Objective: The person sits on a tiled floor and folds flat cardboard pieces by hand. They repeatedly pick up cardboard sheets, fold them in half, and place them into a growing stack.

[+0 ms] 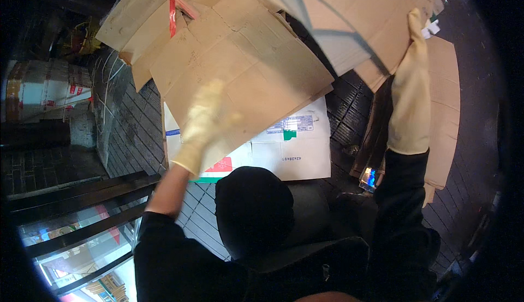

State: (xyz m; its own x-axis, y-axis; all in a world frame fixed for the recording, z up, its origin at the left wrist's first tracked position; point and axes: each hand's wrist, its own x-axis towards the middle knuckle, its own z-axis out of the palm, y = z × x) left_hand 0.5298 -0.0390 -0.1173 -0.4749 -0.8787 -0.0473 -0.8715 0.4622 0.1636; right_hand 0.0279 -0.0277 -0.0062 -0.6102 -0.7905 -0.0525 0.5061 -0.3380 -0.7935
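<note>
My right hand, in a pale yellow rubber glove, grips the right edge of a large flattened cardboard box that is raised and tilted at the upper right. My left hand, in a matching glove, is over a brown flattened cardboard sheet, with its thumb apart from the fingers. Motion blurs it, and I cannot tell whether it touches the sheet. Beneath that sheet lies a white printed cardboard piece with green and red patches.
Another brown cardboard piece lies at the right beside my right forearm. A taped bundle stands at the far left. Dark-framed glass is at the lower left. Grooved dark paving shows between the cardboard pieces.
</note>
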